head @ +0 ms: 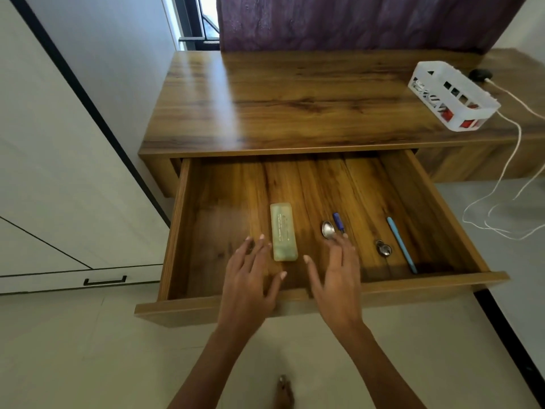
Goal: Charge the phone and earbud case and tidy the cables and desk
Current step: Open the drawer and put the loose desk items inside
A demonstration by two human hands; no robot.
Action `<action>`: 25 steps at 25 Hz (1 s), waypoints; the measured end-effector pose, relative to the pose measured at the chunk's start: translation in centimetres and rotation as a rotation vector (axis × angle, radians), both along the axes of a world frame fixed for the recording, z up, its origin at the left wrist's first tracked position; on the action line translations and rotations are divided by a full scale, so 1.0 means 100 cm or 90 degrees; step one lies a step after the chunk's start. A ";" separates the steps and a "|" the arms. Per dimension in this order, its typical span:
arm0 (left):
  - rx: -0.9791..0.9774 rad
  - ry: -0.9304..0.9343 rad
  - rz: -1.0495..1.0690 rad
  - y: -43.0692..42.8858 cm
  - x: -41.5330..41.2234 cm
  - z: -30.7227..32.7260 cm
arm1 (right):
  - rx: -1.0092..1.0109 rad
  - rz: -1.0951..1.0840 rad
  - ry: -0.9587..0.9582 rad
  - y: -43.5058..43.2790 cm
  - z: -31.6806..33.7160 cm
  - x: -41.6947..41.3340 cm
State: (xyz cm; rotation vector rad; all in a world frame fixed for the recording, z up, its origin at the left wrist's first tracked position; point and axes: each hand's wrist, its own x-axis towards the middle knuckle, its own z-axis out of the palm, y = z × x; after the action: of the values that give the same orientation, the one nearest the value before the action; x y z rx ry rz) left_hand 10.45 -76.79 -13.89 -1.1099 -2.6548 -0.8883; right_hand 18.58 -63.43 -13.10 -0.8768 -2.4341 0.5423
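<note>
The wooden desk's drawer [295, 302] is pulled out below the desk top [280, 98]. Inside lie a pale green flat case [283, 231], a metal spoon [328, 229], a small blue-handled tool [338, 222], a light blue pen [401, 245] and a small metal ring-like object [383, 248]. My left hand [250, 276] hovers open over the drawer front, just left of the green case. My right hand [339, 273] is open too, its fingertips near the spoon's bowl. Neither hand holds anything. White cables [507, 178] hang off the desk's right edge to the floor.
A white plastic basket [451, 95] with red and white items stands at the desk's right end, with a black plug [480, 74] behind it. A purple curtain [354, 22] hangs behind the desk. White cabinet doors [59, 202] stand to the left. My foot [284, 391] is on the pale floor.
</note>
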 end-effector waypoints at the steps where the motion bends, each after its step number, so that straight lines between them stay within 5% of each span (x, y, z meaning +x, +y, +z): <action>1: -0.003 0.025 -0.003 -0.006 0.015 -0.003 | 0.037 0.005 -0.005 -0.003 -0.006 0.015; 10: -0.214 0.109 0.033 -0.031 0.059 -0.035 | 0.165 0.078 -0.257 0.006 -0.042 0.081; 25: -0.264 0.146 0.020 0.008 -0.011 -0.037 | 0.134 0.059 -0.236 0.044 -0.045 0.005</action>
State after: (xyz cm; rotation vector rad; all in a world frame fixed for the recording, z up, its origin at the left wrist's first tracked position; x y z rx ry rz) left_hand 9.32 -75.96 -17.56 -1.1593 -2.7143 -0.1861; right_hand 19.09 -59.06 -17.64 -0.8378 -2.8134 0.1561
